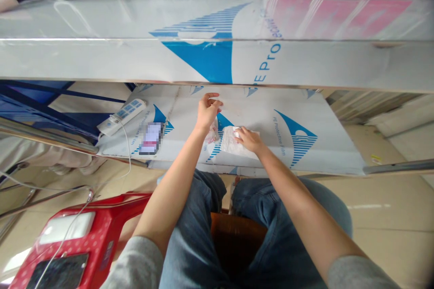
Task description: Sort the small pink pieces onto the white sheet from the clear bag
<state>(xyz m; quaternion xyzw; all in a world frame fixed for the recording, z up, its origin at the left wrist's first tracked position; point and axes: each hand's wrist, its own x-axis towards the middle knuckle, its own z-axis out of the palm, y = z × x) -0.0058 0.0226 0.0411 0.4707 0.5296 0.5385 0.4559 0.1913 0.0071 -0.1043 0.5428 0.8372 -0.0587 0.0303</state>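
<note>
While between shelf edges (315, 172), hands (249, 140) with room rightward

A person in a gray top and blue jeans (190, 235), seen from above. The left sleeve (137, 262) and the right sleeve (359, 273) (both a plain, slightly mottled gray) end in loose, wide openings around the arms, leaving the forearms uncovered down to a bare left hand (208, 110) and a bare right hand (249, 140). The slender fingers taper toward their tips. The denim is medium blue, paler across the thighs, darker in the creases and toward the lower legs, with soft folds running along the roomy legs.
</note>
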